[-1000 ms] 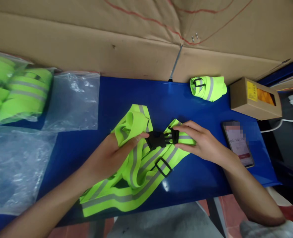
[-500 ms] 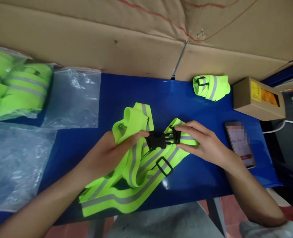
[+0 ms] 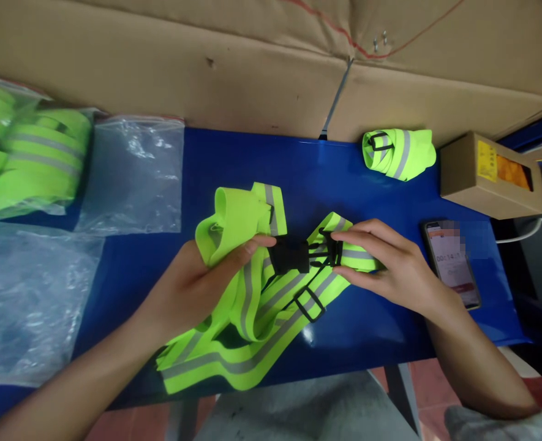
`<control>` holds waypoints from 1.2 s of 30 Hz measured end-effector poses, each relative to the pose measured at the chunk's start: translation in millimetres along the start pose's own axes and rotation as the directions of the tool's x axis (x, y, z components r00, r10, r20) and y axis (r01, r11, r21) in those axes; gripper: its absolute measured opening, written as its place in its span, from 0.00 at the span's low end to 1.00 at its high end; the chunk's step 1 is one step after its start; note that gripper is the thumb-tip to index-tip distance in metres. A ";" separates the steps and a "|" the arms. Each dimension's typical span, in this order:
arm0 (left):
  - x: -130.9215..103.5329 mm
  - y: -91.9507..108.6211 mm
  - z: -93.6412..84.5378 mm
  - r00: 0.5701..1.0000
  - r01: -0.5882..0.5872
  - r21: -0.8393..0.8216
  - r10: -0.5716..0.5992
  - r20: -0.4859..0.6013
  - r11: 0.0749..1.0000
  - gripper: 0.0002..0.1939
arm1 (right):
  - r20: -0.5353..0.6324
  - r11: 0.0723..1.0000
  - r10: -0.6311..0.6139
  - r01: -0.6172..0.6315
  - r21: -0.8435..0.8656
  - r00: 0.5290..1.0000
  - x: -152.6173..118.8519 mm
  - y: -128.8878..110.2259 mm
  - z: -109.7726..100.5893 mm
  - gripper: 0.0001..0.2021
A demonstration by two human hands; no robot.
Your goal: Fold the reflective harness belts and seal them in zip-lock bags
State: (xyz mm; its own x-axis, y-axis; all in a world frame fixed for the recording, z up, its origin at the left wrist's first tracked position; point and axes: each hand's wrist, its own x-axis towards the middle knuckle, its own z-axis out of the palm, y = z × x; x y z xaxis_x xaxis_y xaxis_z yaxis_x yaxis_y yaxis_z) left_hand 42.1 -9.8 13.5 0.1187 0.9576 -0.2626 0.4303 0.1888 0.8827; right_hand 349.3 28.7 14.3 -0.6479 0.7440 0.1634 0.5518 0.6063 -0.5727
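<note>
A neon yellow-green reflective strap [image 3: 247, 367] with grey stripes lies bunched and looped on the blue table. My left hand [image 3: 201, 282] is closed on the black socket half of a side-release buckle [image 3: 291, 257], thumb on top, with loops of strap around the fingers. Between thumb and fingers, my right hand [image 3: 390, 269] pinches the pronged buckle half [image 3: 334, 248]. The prongs point at the socket, their tips at its mouth, and a gap shows between the two bodies. Below them, a black slider [image 3: 310, 304] sits on the strap.
Bagged rolled straps [image 3: 45, 162] lie at the left beside flat clear plastic bags [image 3: 135, 177]. A rolled strap [image 3: 402, 153], a small cardboard box [image 3: 486, 177] and a phone [image 3: 452, 263] are at the right. Brown cardboard [image 3: 261, 73] lines the table's back edge.
The prongs have drawn slightly out of the socket, so the gap between the buckle halves is wider. My right hand has shifted a little right. The whole view has moved slightly.
</note>
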 end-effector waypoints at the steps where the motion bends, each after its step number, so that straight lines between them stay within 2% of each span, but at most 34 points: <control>1: -0.6 1.0 0.9 1.000 0.019 -0.010 -0.019 -0.011 1.000 0.17 | -0.009 1.000 -0.004 0.004 -0.003 1.000 -0.2 -1.5 0.5 0.22; 4: -0.7 2.0 4.3 0.996 0.067 -0.057 -0.070 -0.048 0.996 0.18 | -0.046 1.000 -0.024 0.024 -0.015 0.999 -0.3 -6.6 1.5 0.23; 7: 0.8 -1.1 7.3 0.989 0.105 -0.189 -0.123 -0.088 0.976 0.18 | -0.103 0.999 -0.032 0.029 -0.032 0.994 -0.5 -10.7 2.0 0.22; 12: -0.2 -6.4 9.9 0.975 0.178 -0.344 -0.211 -0.062 0.922 0.15 | -0.150 0.993 -0.092 0.080 -0.088 0.984 -3.1 -13.1 6.5 0.17; 19: -3.8 -1.5 13.3 0.987 0.132 -0.249 -0.150 -0.055 0.959 0.13 | -0.088 0.991 -0.132 0.128 -0.050 0.987 -6.1 -17.1 13.6 0.14; 28: -9.0 3.3 11.3 0.991 0.114 -0.163 -0.124 -0.050 0.980 0.13 | -0.105 0.988 -0.152 0.146 -0.056 0.983 -4.7 -14.8 13.7 0.15; 32: -8.9 3.3 7.4 0.994 0.086 -0.168 -0.096 -0.052 0.982 0.14 | -0.109 0.987 -0.155 0.149 -0.063 0.982 -4.7 -10.7 15.5 0.16; 36: -4.7 -2.2 2.9 0.993 0.093 -0.256 -0.108 -0.048 0.962 0.14 | -0.099 0.983 -0.174 0.166 -0.079 0.980 -4.6 -10.0 13.8 0.18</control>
State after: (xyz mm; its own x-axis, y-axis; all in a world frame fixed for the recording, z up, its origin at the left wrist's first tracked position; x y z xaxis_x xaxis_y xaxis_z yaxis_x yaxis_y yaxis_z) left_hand 43.2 -15.3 11.7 0.0283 0.9408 -0.3377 0.1961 0.3261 0.9248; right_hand 339.5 15.3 8.2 -0.6786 0.6515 0.3391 0.4761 0.7417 -0.4724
